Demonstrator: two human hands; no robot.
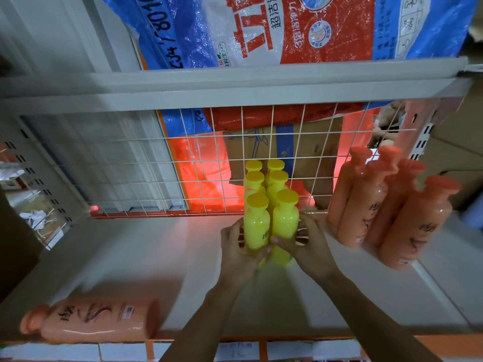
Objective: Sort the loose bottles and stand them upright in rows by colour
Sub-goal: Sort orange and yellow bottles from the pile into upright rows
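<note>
Several yellow bottles stand upright in two rows in the middle of the white shelf (136, 262). My left hand (236, 248) grips the front left yellow bottle (256, 223). My right hand (305, 241) grips the front right yellow bottle (285, 220). Several orange-pink bottles (371, 202) stand upright in rows at the right of the shelf. One orange-pink bottle (91, 320) lies on its side at the front left edge.
A white wire grid (156, 163) closes the back of the shelf, with cardboard boxes and bags behind it. A grey shelf beam (235, 84) runs overhead, carrying a large blue and red sack (261, 27). Perforated uprights stand at both sides.
</note>
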